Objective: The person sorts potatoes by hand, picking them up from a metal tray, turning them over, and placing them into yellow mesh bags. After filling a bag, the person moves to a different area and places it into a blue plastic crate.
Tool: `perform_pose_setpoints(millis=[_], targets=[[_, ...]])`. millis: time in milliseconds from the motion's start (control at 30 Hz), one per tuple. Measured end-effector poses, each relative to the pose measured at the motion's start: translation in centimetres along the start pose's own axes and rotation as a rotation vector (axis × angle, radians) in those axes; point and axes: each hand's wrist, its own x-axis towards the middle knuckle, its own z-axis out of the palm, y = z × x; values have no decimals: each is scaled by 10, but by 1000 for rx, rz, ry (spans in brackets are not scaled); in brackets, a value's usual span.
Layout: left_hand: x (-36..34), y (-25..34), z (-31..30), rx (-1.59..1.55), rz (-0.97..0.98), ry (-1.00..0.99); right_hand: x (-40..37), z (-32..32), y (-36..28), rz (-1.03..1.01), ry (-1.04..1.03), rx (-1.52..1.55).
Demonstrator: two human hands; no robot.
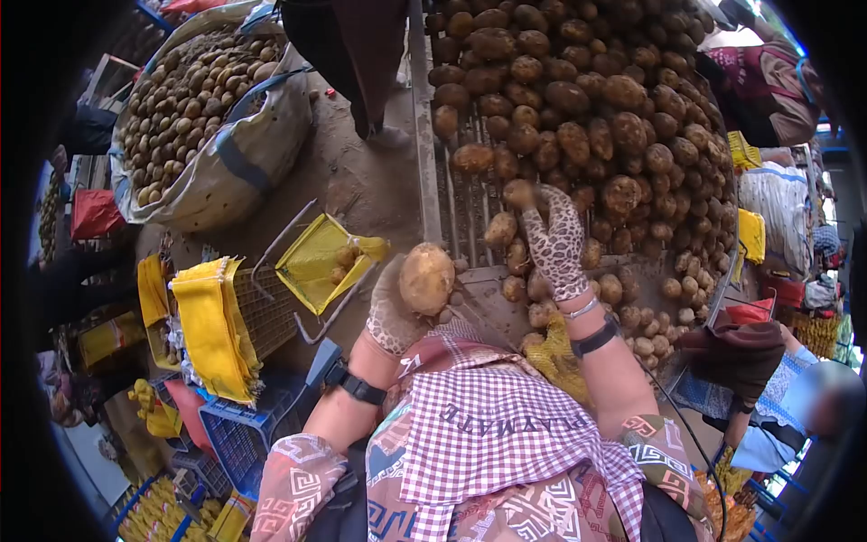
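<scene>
My left hand [394, 307], in a leopard-print glove, is closed around a large brown potato [426, 278], held above my lap at the near edge of the sorting table. Farther forward, my right hand [557, 242], in a matching glove, reaches over the slatted table [462, 217]. Its thumb and fingertips close on a smaller potato [518, 193]; the fingertips are slightly blurred. A large heap of soil-covered potatoes [623, 135] spreads beyond and to the right of this hand. Several loose potatoes lie around its wrist.
On the left, a yellow mesh bag [327, 262] hangs open on a metal frame with a few potatoes inside. Folded yellow sacks [215, 325] drape beside it, above a blue crate [237, 434]. A big white sack of potatoes [244, 176] stands farther off. Other people work at right.
</scene>
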Motion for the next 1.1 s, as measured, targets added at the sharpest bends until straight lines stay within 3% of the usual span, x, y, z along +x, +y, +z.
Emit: perform_pose_setpoints(millis=[33, 100, 167, 233, 300, 333, 367, 433, 500, 533, 567, 600, 633, 667, 700, 733, 767, 800, 833, 900, 933, 1000, 1100], targets=[[-8, 7, -1, 3, 17, 8, 14, -3, -3, -112, -32, -149], [-17, 29, -3, 22, 337, 301, 35, 4, 0, -71, -213, -271], [-43, 64, -31, 87, 409, 287, 37, 23, 21, -64, -388, -459], [-65, 106, -69, 46, 480, 449, 42, 23, 31, -76, -393, -493], [-71, 140, -118, 152, 646, 772, 44, 18, 44, 72, -415, -123], [-76, 159, -148, 151, 640, 765, 41, 16, 51, 202, -401, 113], [-82, 175, -179, 215, 618, 870, 35, 7, 43, 206, -394, 102], [-78, 176, -177, 459, 509, 1183, 19, -15, 18, 929, -283, 1222], [-59, 152, -136, 874, 719, 1217, 5, -5, 53, 1026, -191, 1366], [-45, 119, -87, 977, 903, 1009, -3, -11, 45, 1037, -248, 1450], [-32, 90, -48, 880, 840, 798, -10, -13, 32, 1044, -310, 1540], [-18, 67, -20, 795, 708, 607, -11, -8, 11, 1093, -232, 1373], [-1, 34, 11, 697, 607, 504, -17, 0, -2, 1082, -234, 1382], [13, 7, 33, 602, 504, 402, -23, 7, -13, 898, -430, 1295], [23, -4, 29, 611, 509, 397, -24, 12, -22, 709, -610, 1194], [35, -13, 15, 456, 332, 339, -17, 12, -31, 699, -610, 1199], [43, -19, 8, 297, 156, 278, -5, 10, -39, 456, -521, 744], [42, -24, 19, 249, 103, 321, 5, 11, -42, 216, -414, 292], [39, -27, 30, 202, 51, 364, 17, 18, -39, 210, -413, 296], [39, -30, 20, 144, 13, 297, 49, 37, -30, -299, -210, -204], [40, -30, 18, 81, -29, 231, 62, 46, -32, -304, -204, -195], [43, -32, 17, 3, 4, 268, 84, 59, -36, -253, -485, -478], [43, -32, 27, -73, 59, 304, 100, 65, -31, -167, -572, -469]])
